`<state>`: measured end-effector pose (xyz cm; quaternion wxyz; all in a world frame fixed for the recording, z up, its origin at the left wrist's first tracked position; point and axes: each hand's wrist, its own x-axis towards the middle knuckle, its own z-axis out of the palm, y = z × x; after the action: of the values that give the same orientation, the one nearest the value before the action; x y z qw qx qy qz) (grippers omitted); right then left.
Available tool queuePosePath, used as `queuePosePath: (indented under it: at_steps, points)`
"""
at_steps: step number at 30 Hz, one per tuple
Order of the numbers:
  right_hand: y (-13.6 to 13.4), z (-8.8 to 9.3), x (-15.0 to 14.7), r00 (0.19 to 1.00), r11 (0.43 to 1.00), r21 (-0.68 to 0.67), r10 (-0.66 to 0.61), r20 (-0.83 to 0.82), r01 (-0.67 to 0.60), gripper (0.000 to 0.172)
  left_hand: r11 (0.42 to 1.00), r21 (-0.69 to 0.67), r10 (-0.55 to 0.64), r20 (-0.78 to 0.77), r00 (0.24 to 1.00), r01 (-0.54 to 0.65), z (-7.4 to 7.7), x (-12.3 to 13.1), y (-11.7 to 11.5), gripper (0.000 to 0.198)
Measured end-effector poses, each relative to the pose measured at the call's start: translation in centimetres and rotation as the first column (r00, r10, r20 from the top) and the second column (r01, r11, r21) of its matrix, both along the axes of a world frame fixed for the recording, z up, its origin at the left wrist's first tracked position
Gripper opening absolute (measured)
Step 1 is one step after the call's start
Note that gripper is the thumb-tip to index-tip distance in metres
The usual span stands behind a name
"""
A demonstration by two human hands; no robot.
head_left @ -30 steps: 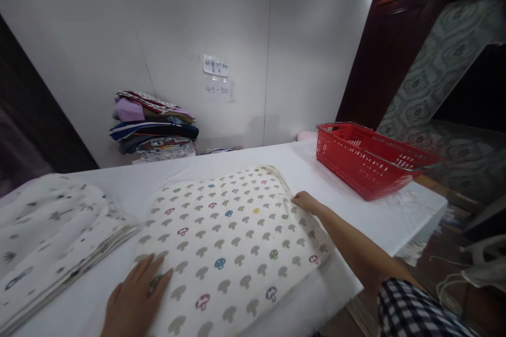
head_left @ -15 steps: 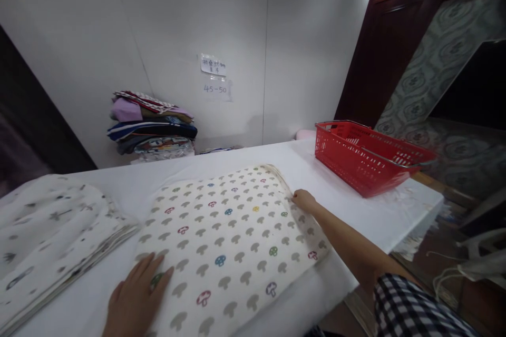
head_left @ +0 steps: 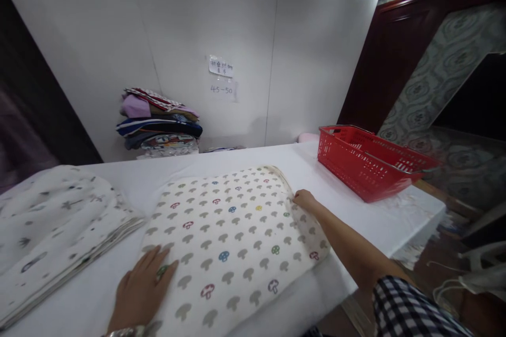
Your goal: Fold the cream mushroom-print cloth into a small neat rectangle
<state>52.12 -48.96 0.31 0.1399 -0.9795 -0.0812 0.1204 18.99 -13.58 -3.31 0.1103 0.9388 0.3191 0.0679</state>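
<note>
A folded cream cloth (head_left: 237,237) printed with grey and coloured mushrooms lies on the white table in front of me. My left hand (head_left: 144,281) rests flat on its near left part, with the fingers and thumb spread. At the cloth's right edge, my right hand (head_left: 305,199) is closed, pinching the edge between thumb and fingers. Some of the right fingers are hidden behind the hand. Left of the mushroom cloth lies a folded white cloth (head_left: 67,226) with dark plant-like prints, its layers showing along the near edge.
On the right of the table (head_left: 379,231) stands a red plastic basket (head_left: 356,166) with metal handles. A pile of folded fabrics (head_left: 160,121) is against the wall at the back left. Two paper labels (head_left: 222,87) are stuck to the wall. The table's right edge drops to the floor.
The view has shifted slightly, so most things sit a little further right. My left hand stays on the cloth and my right hand keeps its hold on the edge.
</note>
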Motion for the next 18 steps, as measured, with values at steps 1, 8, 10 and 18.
queuePosePath:
  at_steps: [1, 8, 10, 18]
  points:
    - [-0.1, 0.2, 0.1, 1.000, 1.000, 0.014, -0.008, -0.008, 0.008, 0.022, 1.000, -0.001, -0.002, -0.008, 1.000, 0.002, 0.1, 0.0, -0.1, 0.052]
    - [-1.0, 0.9, 0.1, 0.994, 0.988, 0.130, -0.070, -0.080, 0.080, 0.023, 1.000, -0.005, 0.014, -0.053, 0.998, -0.014, 0.1, 0.2, -0.2, 0.054]
    - [-1.1, 1.0, 0.1, 0.992, 0.983, 0.158, -0.084, -0.094, 0.098, 0.022, 1.000, 0.002, 0.002, -0.050, 0.999, -0.001, 0.0, 0.2, -0.1, 0.054]
    - [-1.6, 0.9, -0.1, 0.988, 0.972, 0.204, -0.093, -0.122, 0.117, 0.017, 1.000, -0.006, 0.023, -0.053, 0.998, -0.023, -0.1, 0.1, -0.1, 0.053]
